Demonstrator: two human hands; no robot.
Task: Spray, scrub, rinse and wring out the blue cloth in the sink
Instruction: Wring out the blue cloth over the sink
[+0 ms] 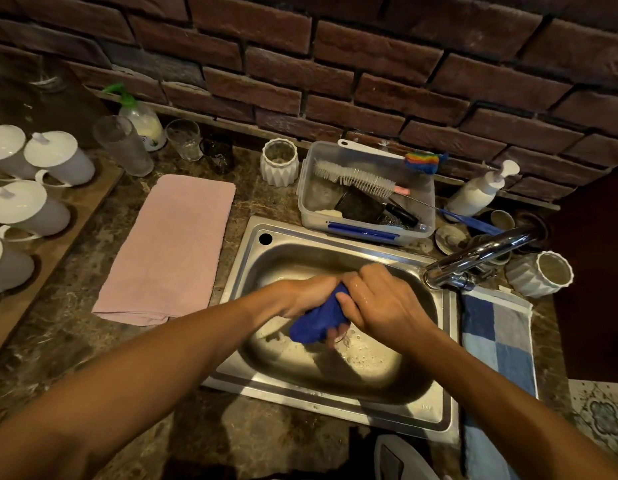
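Blue cloth [318,320], bunched and wet, sits squeezed between both hands above the steel sink basin [335,372]; left hand [302,294] and right hand [380,299] each grip it, fingers curled.

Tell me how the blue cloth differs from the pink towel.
The blue cloth is bunched up, gripped by the left hand and right hand over the sink; the pink towel lies flat on the counter, untouched. The blue cloth is dark, the pink towel pale. Both are fabric.
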